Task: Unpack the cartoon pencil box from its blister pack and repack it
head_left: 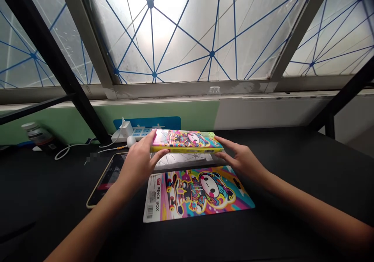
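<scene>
A pencil box [187, 139] with a bright cartoon lid and a yellow side is held up level above the desk. My left hand [143, 153] grips its left end, thumb along the near side and fingers over the far edge. At the right end, the thumb and fingers of my right hand [239, 155] pinch it. Below and behind lies a clear plastic shell [187, 159], partly hidden by the box. Nearer to me, a printed card [201, 194] marked PENCIL BOX, with the same cartoon figure and a hang hole, rests flat on the desk.
A phone [108, 178] lies left of the card, partly behind my left hand. Behind it are a power strip [142, 131] with a white charger [125, 129] and cables. A bottle [41, 137] stands far left. Black slanted posts [55, 55] flank the black desk [292, 164] under a window.
</scene>
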A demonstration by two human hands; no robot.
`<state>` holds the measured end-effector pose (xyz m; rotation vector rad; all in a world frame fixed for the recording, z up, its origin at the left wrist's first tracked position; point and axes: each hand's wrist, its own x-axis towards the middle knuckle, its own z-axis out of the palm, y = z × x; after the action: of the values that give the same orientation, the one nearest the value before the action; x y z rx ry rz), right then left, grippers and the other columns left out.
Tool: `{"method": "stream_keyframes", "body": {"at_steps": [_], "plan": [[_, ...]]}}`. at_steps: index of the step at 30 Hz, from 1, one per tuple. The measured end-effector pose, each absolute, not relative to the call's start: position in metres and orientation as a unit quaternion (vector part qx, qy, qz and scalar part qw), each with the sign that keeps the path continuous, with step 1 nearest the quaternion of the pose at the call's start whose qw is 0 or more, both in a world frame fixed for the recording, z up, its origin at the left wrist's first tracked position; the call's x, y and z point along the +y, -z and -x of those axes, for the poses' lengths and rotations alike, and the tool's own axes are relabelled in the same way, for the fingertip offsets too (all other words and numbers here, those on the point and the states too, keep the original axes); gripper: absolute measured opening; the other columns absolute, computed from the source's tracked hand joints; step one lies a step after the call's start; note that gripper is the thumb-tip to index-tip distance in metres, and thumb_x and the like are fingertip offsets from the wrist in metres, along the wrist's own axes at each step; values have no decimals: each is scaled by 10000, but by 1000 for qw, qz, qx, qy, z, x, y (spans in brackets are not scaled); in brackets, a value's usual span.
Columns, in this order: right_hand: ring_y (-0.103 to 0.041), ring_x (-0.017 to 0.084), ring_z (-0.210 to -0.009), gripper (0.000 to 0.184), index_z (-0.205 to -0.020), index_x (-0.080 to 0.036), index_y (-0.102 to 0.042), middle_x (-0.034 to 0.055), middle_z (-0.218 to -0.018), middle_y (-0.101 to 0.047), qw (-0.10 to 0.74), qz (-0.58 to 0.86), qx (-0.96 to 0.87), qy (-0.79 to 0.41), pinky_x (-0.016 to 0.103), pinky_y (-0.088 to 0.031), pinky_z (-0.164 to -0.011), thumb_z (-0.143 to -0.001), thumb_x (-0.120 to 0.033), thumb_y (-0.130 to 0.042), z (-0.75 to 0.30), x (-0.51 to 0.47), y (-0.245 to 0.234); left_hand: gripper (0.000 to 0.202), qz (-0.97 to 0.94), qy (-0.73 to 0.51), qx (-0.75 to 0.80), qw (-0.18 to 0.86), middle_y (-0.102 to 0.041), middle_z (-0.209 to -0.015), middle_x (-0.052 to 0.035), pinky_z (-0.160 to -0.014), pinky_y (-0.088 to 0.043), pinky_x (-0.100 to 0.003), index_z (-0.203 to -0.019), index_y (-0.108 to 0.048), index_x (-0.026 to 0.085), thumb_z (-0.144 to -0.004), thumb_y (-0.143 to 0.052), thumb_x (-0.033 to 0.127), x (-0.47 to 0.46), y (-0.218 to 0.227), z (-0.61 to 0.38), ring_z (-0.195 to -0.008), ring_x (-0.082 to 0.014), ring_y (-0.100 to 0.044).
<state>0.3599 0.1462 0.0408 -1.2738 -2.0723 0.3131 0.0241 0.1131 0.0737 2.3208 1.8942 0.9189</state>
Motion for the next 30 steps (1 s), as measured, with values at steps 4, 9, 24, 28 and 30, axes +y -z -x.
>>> {"method": "stream_keyframes", "body": {"at_steps": [4,9,24,28,30], "plan": [[-538,328,-1364,496,-1449,-219,-550,127,-1452,-605,310,454,-833,-64,534,-479,-1102,-972,-355,-546,-358,153,-14,577,-774,-207,596,-53,-569,-1472,-190,-1082,-452,-524,-1505,-447,149,-1015,-518,444,117,-40,-17,-1335,-345,-555],[-478,312,-1417,511,-1519,-197,-447,147,-1517,-535,274,465,-839,-75,538,-451,-1134,-1037,-366,-431,-360,150,-1,558,-792,-106,595,-89,-536,-1495,-218,-1046,-489,-528,-1505,-459,85,-1045,-432,399,115,-23,-16,-1412,-390,-469],[-509,295,-1375,411,-1373,-194,-567,167,-1464,-576,239,262,-935,-20,481,-433,-1118,-983,-320,-564,-328,102,-21,622,-853,-163,489,-81,-305,-1646,-206,-1141,-377,-570,-1576,-343,181,-1045,-397,500,107,-25,-51,-1520,-389,-271],[-379,327,-1476,645,-1527,-185,-427,167,-1597,-421,123,262,-949,-125,525,-357,-1180,-980,-502,-555,-311,87,-22,581,-857,-144,489,-69,-307,-1650,-188,-1143,-349,-603,-1561,-373,213,-1049,-405,485,114,-24,-61,-1527,-406,-238],[-283,361,-1516,806,-1597,-200,-304,167,-1647,-317,81,283,-941,-168,583,-293,-1202,-948,-604,-559,-308,88,-22,581,-849,-123,510,-58,-348,-1628,-201,-1149,-331,-612,-1541,-412,199,-1044,-414,499,118,-24,-60,-1514,-424,-264]]}}
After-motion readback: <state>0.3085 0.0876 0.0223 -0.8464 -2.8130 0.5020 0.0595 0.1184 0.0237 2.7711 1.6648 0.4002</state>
